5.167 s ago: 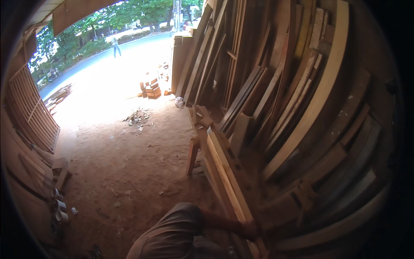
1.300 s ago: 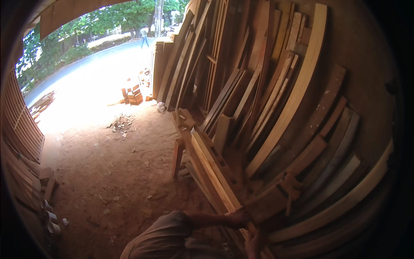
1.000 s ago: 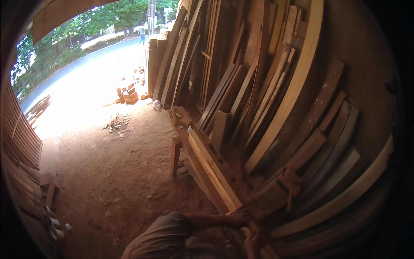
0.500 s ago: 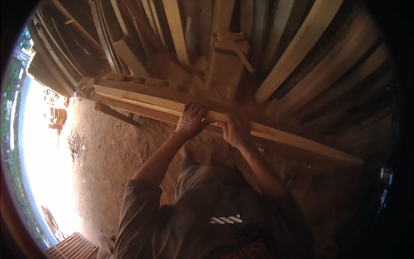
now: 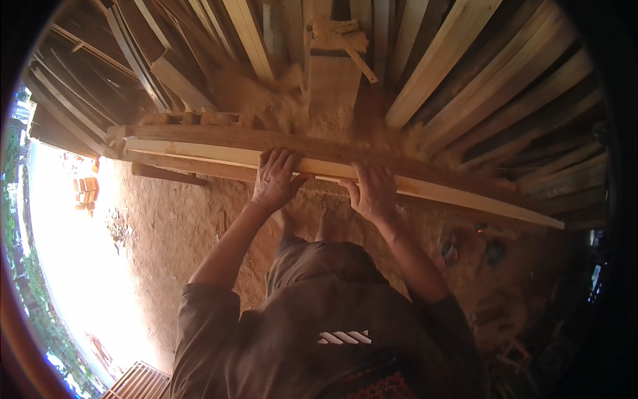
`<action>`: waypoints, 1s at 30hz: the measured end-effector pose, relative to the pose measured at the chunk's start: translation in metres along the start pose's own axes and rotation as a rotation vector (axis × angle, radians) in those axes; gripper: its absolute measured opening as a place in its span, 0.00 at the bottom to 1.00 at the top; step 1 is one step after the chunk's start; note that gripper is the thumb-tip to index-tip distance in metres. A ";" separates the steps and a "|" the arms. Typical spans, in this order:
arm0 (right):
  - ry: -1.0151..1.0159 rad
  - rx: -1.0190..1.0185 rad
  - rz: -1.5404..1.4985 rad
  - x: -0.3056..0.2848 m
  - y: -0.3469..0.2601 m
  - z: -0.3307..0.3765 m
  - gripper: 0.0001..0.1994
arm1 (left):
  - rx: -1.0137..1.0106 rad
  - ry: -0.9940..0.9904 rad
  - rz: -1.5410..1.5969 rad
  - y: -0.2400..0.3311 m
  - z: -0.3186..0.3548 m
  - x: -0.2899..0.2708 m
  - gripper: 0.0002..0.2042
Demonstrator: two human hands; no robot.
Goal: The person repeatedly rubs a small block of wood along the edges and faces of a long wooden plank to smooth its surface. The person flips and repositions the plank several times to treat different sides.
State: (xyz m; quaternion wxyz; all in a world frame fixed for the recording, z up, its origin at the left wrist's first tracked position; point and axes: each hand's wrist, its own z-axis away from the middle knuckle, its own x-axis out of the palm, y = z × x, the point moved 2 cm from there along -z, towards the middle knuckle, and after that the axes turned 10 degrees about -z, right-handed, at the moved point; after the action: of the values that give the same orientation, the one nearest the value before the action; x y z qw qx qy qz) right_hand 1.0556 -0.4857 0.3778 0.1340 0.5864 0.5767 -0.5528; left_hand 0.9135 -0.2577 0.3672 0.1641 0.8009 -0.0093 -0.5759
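A long, pale wooden plank (image 5: pixel 458 197) runs from left to right in front of me, along a darker wooden beam (image 5: pixel 212 134). My left hand (image 5: pixel 274 181) grips it left of its middle, fingers bent over the top and thumb pointing inward along the near edge. A short way to the right, my right hand (image 5: pixel 374 189) holds the same plank, its fingers over the far side and its thumb on the near side. Both palms partly hide the wood under them.
Many long boards (image 5: pixel 445 60) stand or lean beyond the beam. Sawdust (image 5: pixel 256 100) covers the area behind it, around a wooden post (image 5: pixel 332 86). A short wood piece (image 5: pixel 169 174) juts out at left. A slatted wooden frame (image 5: pixel 139 382) lies at lower left on the dirt ground (image 5: pixel 166 253).
The view has shifted and turned slightly. My hands are farther apart on the plank than before, and both still hold it.
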 end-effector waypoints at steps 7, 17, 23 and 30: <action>0.023 -0.034 0.039 -0.002 -0.004 0.000 0.23 | -0.018 0.045 -0.035 0.005 0.000 0.003 0.30; -0.049 0.008 0.065 -0.006 -0.007 -0.007 0.27 | -0.036 0.017 0.025 0.004 -0.001 0.002 0.31; -0.035 0.006 0.099 -0.003 -0.008 -0.010 0.27 | -0.057 -0.033 0.038 0.004 0.000 -0.001 0.30; -0.062 0.056 0.093 -0.003 -0.011 -0.008 0.26 | -0.058 -0.032 0.101 0.005 0.000 -0.003 0.30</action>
State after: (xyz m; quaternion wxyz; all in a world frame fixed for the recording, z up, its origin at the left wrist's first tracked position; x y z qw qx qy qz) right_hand 1.0510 -0.4777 0.3886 0.1608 0.5986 0.5287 -0.5799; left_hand 0.9137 -0.2621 0.3713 0.2158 0.7851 -0.0355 -0.5795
